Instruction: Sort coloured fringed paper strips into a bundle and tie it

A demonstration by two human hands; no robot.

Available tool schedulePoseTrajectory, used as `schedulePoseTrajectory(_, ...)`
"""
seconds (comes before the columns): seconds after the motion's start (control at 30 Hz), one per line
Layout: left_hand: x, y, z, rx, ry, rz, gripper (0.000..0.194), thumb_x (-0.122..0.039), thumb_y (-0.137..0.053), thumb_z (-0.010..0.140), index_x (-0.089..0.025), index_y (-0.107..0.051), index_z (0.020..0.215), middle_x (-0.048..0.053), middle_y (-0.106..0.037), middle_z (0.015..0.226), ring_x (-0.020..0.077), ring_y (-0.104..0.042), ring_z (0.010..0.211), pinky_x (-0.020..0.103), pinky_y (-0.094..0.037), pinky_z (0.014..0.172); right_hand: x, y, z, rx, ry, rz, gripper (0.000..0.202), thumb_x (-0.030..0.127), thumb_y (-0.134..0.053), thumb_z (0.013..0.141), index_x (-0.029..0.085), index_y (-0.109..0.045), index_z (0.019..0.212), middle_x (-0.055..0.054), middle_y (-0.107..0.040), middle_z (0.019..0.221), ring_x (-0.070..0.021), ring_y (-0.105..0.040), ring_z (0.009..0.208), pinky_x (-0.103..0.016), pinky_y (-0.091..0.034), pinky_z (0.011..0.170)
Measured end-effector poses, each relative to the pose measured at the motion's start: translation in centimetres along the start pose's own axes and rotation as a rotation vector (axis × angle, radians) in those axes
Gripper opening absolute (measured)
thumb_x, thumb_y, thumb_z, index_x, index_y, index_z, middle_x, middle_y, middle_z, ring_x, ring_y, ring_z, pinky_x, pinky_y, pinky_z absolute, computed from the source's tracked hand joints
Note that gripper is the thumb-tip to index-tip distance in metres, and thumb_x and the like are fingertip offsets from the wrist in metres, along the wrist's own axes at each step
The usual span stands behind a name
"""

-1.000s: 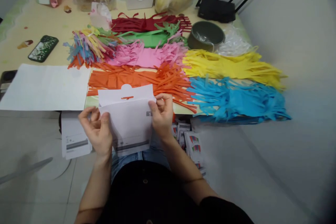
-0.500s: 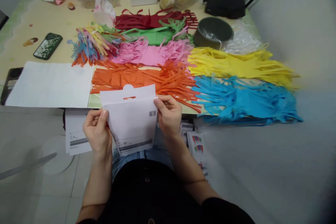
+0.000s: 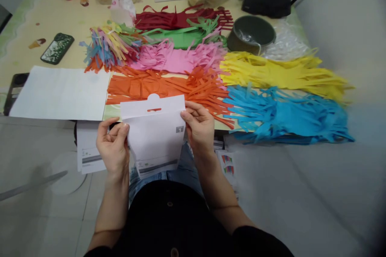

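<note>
Over my lap, in front of the table edge, I hold up a white card packaging sleeve (image 3: 155, 138) with a hang-tab hole at its top and a grey "1" label. My right hand (image 3: 200, 126) pinches its upper right edge between thumb and fingers. At its left edge my left hand (image 3: 113, 142) keeps the thumb against the card, with the forefinger bent and partly lifted. Just beyond the card lies a bundle of orange fringed tissue paper (image 3: 147, 86). A blank white sheet (image 3: 62, 94) rests to the left at the table's edge.
More fringed bundles lie behind: pink (image 3: 179, 58), green (image 3: 183, 38), dark red (image 3: 177, 19), yellow (image 3: 271, 71) and blue (image 3: 301, 116). A multicoloured tassel bunch (image 3: 111, 46), a phone (image 3: 57, 48), a dark round tub (image 3: 251, 34) and a router (image 3: 267, 1) are also on the table (image 3: 27, 20).
The white card has shifted slightly right and up in view. My left forefinger has lifted and spread from the thumb. The whole scene moved a little with my head.
</note>
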State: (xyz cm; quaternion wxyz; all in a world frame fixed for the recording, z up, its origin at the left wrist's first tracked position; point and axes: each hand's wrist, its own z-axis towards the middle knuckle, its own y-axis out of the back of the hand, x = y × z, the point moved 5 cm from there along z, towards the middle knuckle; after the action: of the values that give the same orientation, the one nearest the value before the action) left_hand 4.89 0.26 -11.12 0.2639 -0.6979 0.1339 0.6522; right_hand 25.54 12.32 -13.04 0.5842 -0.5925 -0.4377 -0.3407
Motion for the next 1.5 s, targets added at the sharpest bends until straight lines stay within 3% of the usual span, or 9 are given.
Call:
schedulePoseTrajectory(0.17, -0.1, 0.2, 0.3, 0.023, 0.012, 0.058, 0.034, -0.033, -0.090, 0.058, -0.016, -0.072, 0.081, -0.003, -0.065, 0.060, 0.0075, -0.059, 0.052, 0.018, -0.049, 0.057, 0.5, 0.5, 0.1, 0.000, 0.053, -0.086, 0.023, 0.032, -0.085, 0.067, 0.019, -0.070, 0.078, 0.002, -0.068, 0.072, -0.0098, -0.061, 0.064, -0.022, -0.051, 0.064)
schedulePoseTrajectory(0.37, -0.6, 0.1, 1.7, 0.289, -0.048, 0.277, 0.020, -0.031, -0.081, 0.074, -0.017, -0.075, 0.088, 0.000, -0.071, 0.068, 0.0086, -0.062, 0.056, 0.017, -0.047, 0.054, 2.4, 0.6, 0.7, 0.096, 0.247, -0.283, 0.019, 0.033, -0.081, 0.073, 0.020, -0.067, 0.076, 0.002, -0.064, 0.071, -0.0113, -0.061, 0.067, -0.022, -0.051, 0.063)
schedulePoseTrajectory(0.5, -1.2, 0.2, 2.7, 0.436, -0.162, 0.376, 0.020, -0.031, -0.078, 0.078, -0.017, -0.079, 0.093, 0.003, -0.076, 0.080, 0.0135, -0.067, 0.066, 0.022, -0.054, 0.062, 3.3, 0.4, 1.2, 0.328, 0.316, -0.380, 0.012, 0.033, -0.074, 0.083, 0.022, -0.074, 0.087, -0.002, -0.072, 0.084, -0.0157, -0.067, 0.080, -0.029, -0.054, 0.075)
schedulePoseTrajectory(0.63, -2.0, 0.0, 2.8, 0.608, -0.218, 0.380, 0.014, -0.027, -0.072, 0.083, -0.022, -0.082, 0.092, 0.006, -0.080, 0.095, 0.0198, -0.075, 0.089, 0.029, -0.059, 0.084, 4.0, 0.3, 1.4, 0.605, 0.360, -0.430, 0.019, 0.026, -0.060, 0.092, 0.024, -0.079, 0.091, -0.005, -0.077, 0.096, -0.0176, -0.071, 0.093, -0.032, -0.054, 0.087)
schedulePoseTrajectory(0.87, -4.1, -0.6, 2.0, 0.851, -0.412, 0.452, 0.024, -0.015, -0.059, 0.090, -0.024, -0.081, 0.092, 0.005, -0.079, 0.108, 0.0187, -0.074, 0.099, 0.030, -0.056, 0.093, 5.4, -1.1, 0.9, 0.786, 0.261, -0.601, 0.022, 0.034, -0.062, 0.092, 0.017, -0.075, 0.088, -0.005, -0.077, 0.089, -0.0165, -0.071, 0.082, -0.026, -0.053, 0.076)
schedulePoseTrajectory(0.97, -5.3, -1.6, 1.7, 0.947, -0.397, 0.532, 0.023, -0.020, -0.056, 0.092, -0.021, -0.078, 0.092, 0.007, -0.079, 0.101, 0.0202, -0.073, 0.098, 0.030, -0.055, 0.090, 5.9, -2.4, 0.1, 0.865, 0.280, -0.686, 0.015, 0.026, -0.062, 0.092, 0.017, -0.074, 0.094, -0.004, -0.077, 0.094, -0.0144, -0.071, 0.086, -0.023, -0.052, 0.079)
schedulePoseTrajectory(1.1, -6.9, -4.1, 1.1, 0.949, -0.364, 0.744, 0.024, -0.036, -0.068, 0.086, -0.019, -0.074, 0.102, 0.006, -0.077, 0.099, 0.0204, -0.072, 0.089, 0.029, -0.054, 0.082, 6.5, -3.6, -0.9, 0.932, 0.357, -0.731, 0.017, 0.017, -0.056, 0.094, 0.017, -0.073, 0.095, -0.004, -0.078, 0.096, -0.0132, -0.071, 0.089, -0.022, -0.051, 0.082)
schedulePoseTrajectory(1.2, -7.0, -6.2, 0.5, 1.110, -0.303, 0.874, 0.024, -0.042, -0.064, 0.088, -0.020, -0.074, 0.090, 0.002, -0.076, 0.085, 0.0177, -0.068, 0.078, 0.027, -0.050, 0.076, 6.8, -4.0, -1.4, 0.966, 0.395, -0.729, 0.017, 0.016, -0.055, 0.095, 0.017, -0.072, 0.096, -0.004, -0.077, 0.097, -0.0127, -0.071, 0.089, -0.021, -0.051, 0.081)
schedulePoseTrajectory(1.5, -6.5, -9.8, 2.2, 1.310, -0.265, 1.355, 0.010, -0.026, -0.057, 0.078, -0.020, -0.062, 0.084, 0.005, -0.069, 0.082, 0.0214, -0.062, 0.073, 0.030, -0.041, 0.065, 6.5, -4.4, -1.6, 0.901, 0.423, -0.820, 0.018, 0.016, -0.053, 0.095, 0.017, -0.070, 0.100, -0.005, -0.076, 0.101, -0.0149, -0.070, 0.093, -0.024, -0.050, 0.086)
